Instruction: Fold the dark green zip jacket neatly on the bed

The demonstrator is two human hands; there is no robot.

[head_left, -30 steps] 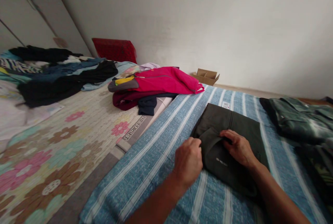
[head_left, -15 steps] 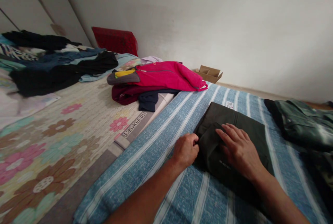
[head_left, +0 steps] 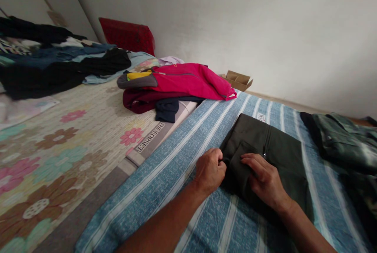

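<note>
A dark green jacket [head_left: 281, 143] lies folded into a rough rectangle on a blue striped bedspread, its zipper pull showing near the middle. At the jacket's left edge my left hand [head_left: 210, 167] is closed, with the cloth edge pinched between thumb and fingers. My right hand [head_left: 265, 178] rests on the jacket's near part, fingers curled over a loose folded flap [head_left: 241, 162] of the same cloth. The fingertips' grip underneath is partly hidden.
Left of the bedspread [head_left: 159, 166] a flowered mat [head_left: 97, 127] bears a pink jacket [head_left: 188, 80] and a heap of dark clothes [head_left: 64, 68]. Folded green clothes [head_left: 344, 135] lie at the right. Against the wall are a cardboard box [head_left: 238, 80] and a red case [head_left: 128, 37].
My right hand has moved slightly down and curled its fingers over the flap, uncovering the zipper pull. My left hand keeps its hold at the edge. The view has shifted a little.
</note>
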